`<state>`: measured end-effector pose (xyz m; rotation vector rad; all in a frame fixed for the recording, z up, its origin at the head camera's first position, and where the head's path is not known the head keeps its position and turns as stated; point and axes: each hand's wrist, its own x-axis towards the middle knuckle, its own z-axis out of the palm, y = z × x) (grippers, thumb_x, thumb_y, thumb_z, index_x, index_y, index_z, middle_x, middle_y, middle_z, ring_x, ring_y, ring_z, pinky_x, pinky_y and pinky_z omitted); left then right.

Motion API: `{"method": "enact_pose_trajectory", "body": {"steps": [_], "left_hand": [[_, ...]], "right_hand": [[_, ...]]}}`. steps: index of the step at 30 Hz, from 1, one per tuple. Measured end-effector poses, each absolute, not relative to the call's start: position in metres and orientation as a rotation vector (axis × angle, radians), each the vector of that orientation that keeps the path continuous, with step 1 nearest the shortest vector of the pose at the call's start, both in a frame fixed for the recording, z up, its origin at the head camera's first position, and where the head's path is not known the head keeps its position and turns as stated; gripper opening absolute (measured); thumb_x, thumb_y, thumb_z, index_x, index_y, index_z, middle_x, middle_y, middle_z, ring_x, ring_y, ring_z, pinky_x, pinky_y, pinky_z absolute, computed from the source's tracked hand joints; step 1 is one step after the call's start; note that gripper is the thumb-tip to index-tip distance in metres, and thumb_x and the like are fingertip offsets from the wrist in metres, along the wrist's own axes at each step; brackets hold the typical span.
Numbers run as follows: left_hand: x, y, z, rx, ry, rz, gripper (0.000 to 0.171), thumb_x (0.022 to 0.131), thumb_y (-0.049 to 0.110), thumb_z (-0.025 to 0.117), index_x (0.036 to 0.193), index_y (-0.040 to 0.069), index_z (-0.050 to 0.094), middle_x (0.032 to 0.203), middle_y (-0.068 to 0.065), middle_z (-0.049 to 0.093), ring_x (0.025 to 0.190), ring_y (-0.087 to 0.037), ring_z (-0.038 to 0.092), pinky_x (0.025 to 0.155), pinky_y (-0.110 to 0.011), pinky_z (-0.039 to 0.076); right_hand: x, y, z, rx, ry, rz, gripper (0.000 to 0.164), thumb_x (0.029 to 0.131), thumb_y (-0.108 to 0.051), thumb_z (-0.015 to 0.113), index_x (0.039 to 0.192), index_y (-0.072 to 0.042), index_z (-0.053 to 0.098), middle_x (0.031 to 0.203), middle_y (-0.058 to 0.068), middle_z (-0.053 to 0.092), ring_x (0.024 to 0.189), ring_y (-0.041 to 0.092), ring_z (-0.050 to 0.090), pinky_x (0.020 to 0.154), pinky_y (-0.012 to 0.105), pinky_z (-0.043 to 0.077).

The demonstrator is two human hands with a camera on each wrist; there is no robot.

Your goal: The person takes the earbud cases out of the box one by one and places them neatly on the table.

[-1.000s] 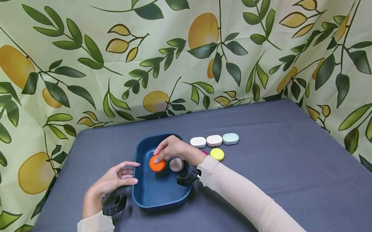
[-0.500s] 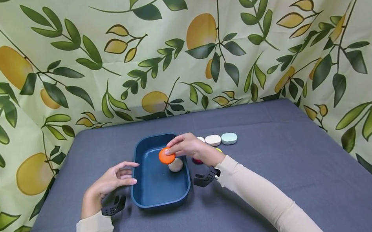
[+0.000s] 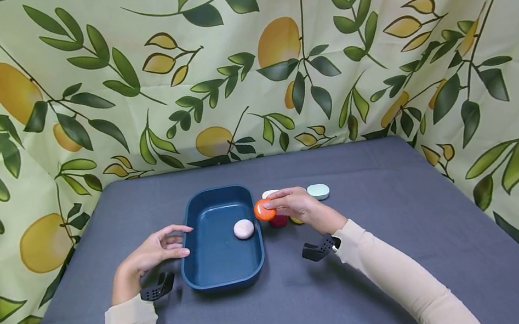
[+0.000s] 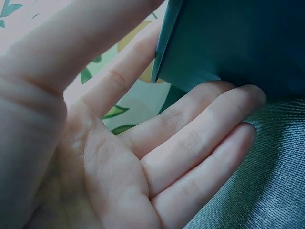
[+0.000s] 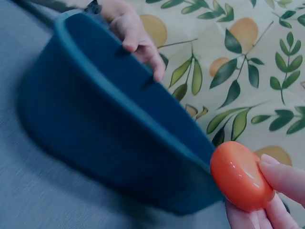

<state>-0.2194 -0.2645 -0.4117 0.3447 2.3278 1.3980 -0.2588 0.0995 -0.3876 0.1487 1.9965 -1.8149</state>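
My right hand (image 3: 297, 205) pinches a glossy orange rounded disc (image 3: 265, 211) between thumb and fingers, above the right rim of the blue tray (image 3: 219, 262). In the right wrist view, the orange disc (image 5: 242, 176) shows a smooth, shiny surface. Inside the tray, towards its right side, lies a pale pinkish-white round piece (image 3: 244, 229). At the tray's left rim rests my left hand (image 3: 152, 252), its fingers loosely bent and touching the edge. The left wrist view shows the palm with nothing in it and fingers (image 4: 190, 138) beside the tray wall.
Right of the tray, partly hidden by my right hand, are a red piece (image 3: 279, 220), a yellow piece (image 3: 296, 221) and a white oval piece (image 3: 270, 193). A mint oval piece (image 3: 318, 192) lies farther right. A leaf-patterned curtain (image 3: 236, 65) hangs behind the table.
My right hand has carried the orange disc rightwards from inside the tray to its right rim. The pale piece stays in the tray, and my left hand keeps its place.
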Motion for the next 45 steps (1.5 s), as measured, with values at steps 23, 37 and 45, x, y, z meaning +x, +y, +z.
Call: {"method": "enact_pose_trajectory", "body": {"steps": [23, 37, 45], "left_hand": [[-0.218, -0.262, -0.41, 0.365, 2.324, 1.412, 0.062, 0.085, 0.019, 0.073, 0.138, 0.0, 0.045, 0.139, -0.03, 0.048, 0.121, -0.032, 0.056, 0.092, -0.035, 0.053], [-0.22, -0.264, -0.411, 0.374, 2.314, 1.413, 0.065, 0.085, 0.021, 0.073, 0.139, 0.0, 0.044, 0.143, -0.031, 0.045, 0.127, -0.038, 0.052, 0.098, -0.044, 0.052], [-0.219, -0.264, -0.41, 0.371, 2.302, 1.426, 0.065, 0.085, 0.02, 0.074, 0.138, -0.001, 0.044, 0.139, -0.031, 0.048, 0.119, -0.03, 0.056, 0.091, -0.033, 0.053]], "right_hand": [[-0.244, 0.193, -0.41, 0.391, 1.678, -2.209, 0.01, 0.09, -0.003, 0.064, 0.087, -0.012, 0.067, 0.08, -0.007, 0.069, 0.076, 0.004, 0.067, 0.073, 0.017, 0.058], [-0.244, 0.211, -0.422, 0.554, 1.819, -2.194, 0.025, 0.085, -0.003, 0.07, 0.107, -0.005, 0.059, 0.078, -0.009, 0.065, 0.072, 0.001, 0.065, 0.072, 0.016, 0.057], [-0.25, 0.21, -0.428, 0.597, 1.99, -2.07, 0.049, 0.086, -0.007, 0.069, 0.131, 0.004, 0.05, 0.082, -0.011, 0.062, 0.071, -0.002, 0.062, 0.07, 0.013, 0.055]]}}
